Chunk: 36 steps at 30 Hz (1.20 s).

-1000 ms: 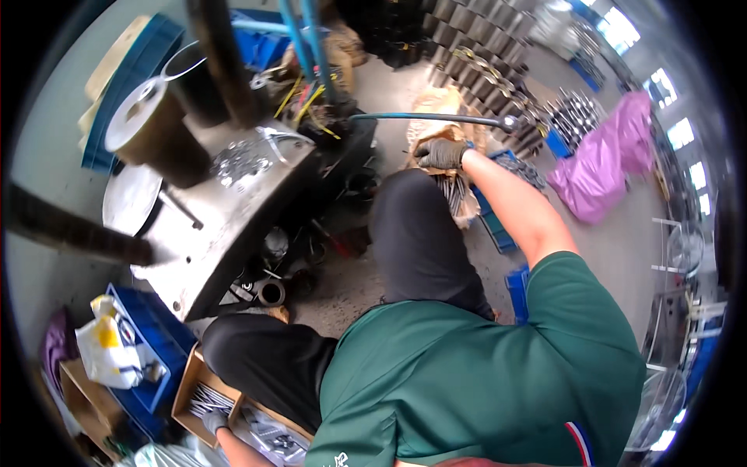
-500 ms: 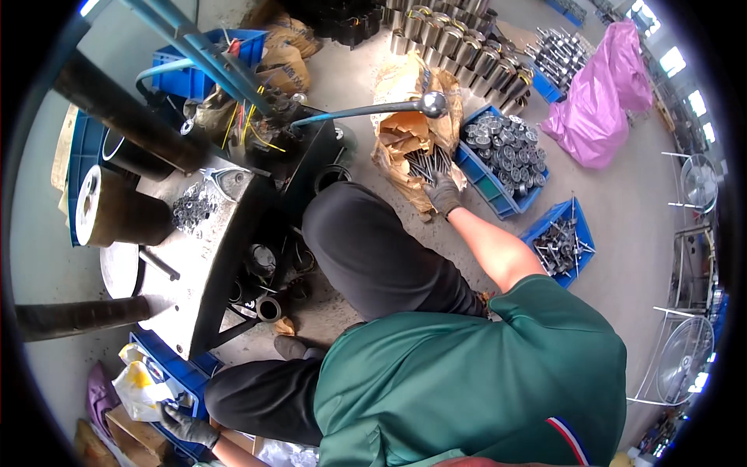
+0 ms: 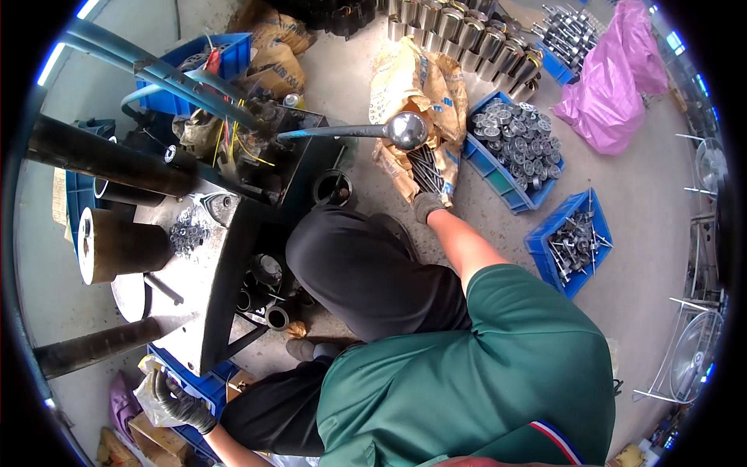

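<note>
My left hand [image 3: 187,404], in a dark grey glove, is at the lower left with its fingers curled on a whitish, partly clear plastic bag [image 3: 146,400]. Beneath and beside it is a blue crate [image 3: 204,383]. My right hand [image 3: 428,206], also gloved, is at the near edge of a torn brown paper sack [image 3: 405,82]. Its fingers are hidden, so their grip does not show. Thin metal rods [image 3: 425,167] lie in a bundle in the sack's opening, just beyond that hand.
A lever with a ball knob [image 3: 407,131] reaches over the sack from the machine on the left. Small dark parts [image 3: 187,233] lie on the metal worktable [image 3: 210,272]. To the right stand a blue bin of round metal parts [image 3: 517,140] and a blue bin of rodded parts [image 3: 572,241].
My right hand has drawn back from the rods to the sack's near edge. My left hand has moved up and curled onto the plastic bag. The view has shifted slightly.
</note>
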Each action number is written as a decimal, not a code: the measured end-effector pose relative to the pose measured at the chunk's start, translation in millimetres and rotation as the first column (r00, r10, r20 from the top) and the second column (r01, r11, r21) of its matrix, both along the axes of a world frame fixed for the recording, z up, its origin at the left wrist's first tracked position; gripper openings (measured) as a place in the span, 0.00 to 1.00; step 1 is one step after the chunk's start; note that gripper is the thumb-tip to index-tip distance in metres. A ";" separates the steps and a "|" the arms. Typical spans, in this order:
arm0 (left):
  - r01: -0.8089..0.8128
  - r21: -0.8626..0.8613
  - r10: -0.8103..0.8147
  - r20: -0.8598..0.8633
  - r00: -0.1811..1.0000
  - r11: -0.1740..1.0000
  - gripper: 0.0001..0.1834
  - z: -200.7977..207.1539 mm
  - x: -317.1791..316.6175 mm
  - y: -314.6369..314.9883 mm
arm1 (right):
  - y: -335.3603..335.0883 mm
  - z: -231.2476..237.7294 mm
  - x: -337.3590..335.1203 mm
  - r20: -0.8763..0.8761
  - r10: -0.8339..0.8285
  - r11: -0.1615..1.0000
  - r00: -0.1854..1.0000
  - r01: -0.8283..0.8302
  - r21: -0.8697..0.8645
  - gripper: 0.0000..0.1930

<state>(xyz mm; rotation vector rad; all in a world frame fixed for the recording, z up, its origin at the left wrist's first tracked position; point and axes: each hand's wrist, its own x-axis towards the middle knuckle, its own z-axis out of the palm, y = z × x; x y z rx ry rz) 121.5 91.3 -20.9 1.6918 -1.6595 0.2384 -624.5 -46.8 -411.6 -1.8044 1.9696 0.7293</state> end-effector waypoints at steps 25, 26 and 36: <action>-0.119 0.155 0.119 0.011 0.993 0.981 0.15 19.2 -0.3 14.0 | 237.6 16.9 -65.8 0.474 0.123 0.978 0.872 -0.189 0.093 0.26; -0.100 0.154 0.098 0.019 0.995 0.983 0.15 20.3 2.5 13.2 | 230.2 27.9 -67.2 0.489 0.168 0.926 0.856 -0.307 0.218 0.30; -0.141 0.206 0.073 0.307 0.949 0.968 0.14 46.4 -30.1 -0.1 | 96.9 94.4 -48.7 0.063 0.022 0.992 0.998 -0.030 0.122 0.23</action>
